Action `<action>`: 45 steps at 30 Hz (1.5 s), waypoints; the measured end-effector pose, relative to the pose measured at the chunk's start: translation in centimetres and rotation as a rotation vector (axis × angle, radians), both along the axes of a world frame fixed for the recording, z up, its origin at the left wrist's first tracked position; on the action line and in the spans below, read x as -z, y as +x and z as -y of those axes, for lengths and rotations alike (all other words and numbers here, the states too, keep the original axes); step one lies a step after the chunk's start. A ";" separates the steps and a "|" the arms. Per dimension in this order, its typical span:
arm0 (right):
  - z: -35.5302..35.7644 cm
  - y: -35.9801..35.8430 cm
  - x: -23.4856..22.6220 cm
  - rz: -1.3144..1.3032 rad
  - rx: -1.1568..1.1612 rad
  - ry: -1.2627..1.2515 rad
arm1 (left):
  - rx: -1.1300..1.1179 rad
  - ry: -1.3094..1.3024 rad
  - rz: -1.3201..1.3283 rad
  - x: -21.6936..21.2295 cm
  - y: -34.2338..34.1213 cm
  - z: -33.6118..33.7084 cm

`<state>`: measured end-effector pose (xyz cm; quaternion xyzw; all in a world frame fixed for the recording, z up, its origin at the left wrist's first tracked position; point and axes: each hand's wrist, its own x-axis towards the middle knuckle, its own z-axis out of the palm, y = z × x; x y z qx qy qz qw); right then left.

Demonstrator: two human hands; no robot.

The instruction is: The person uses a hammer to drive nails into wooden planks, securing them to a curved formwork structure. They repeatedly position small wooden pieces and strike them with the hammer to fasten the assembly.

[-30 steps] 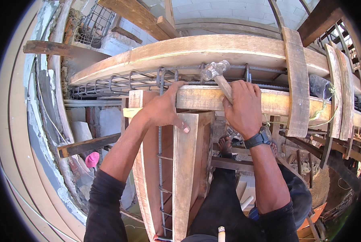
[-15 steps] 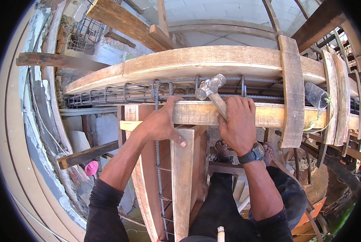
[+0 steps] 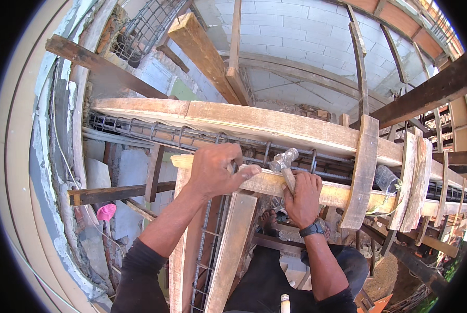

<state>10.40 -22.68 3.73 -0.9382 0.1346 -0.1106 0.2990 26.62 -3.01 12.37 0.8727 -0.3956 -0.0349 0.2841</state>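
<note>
1. The left hand lies on top of the near plank. Its fingers are curled over the plank's far edge and the thumb points right along the wood.
2. The right hand is wrapped tight around the handle of a hammer. It rests against the same plank, just right of the left hand.
3. The hammer stands nearly upright. Its steel head is above the plank, in front of the rebar cage.
4. The cage runs in the gap between the near plank and the far plank.
5. A vertical cleat crosses both planks to the right of the hammer.
6. A watch sits on the right wrist.
7. Upright boards and rebar drop below the hands.
</note>
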 end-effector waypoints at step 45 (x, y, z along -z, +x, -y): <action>0.5 -0.5 0.3 -0.029 0.032 0.138 | 0.106 0.088 -0.007 6.1 -3.7 -6.3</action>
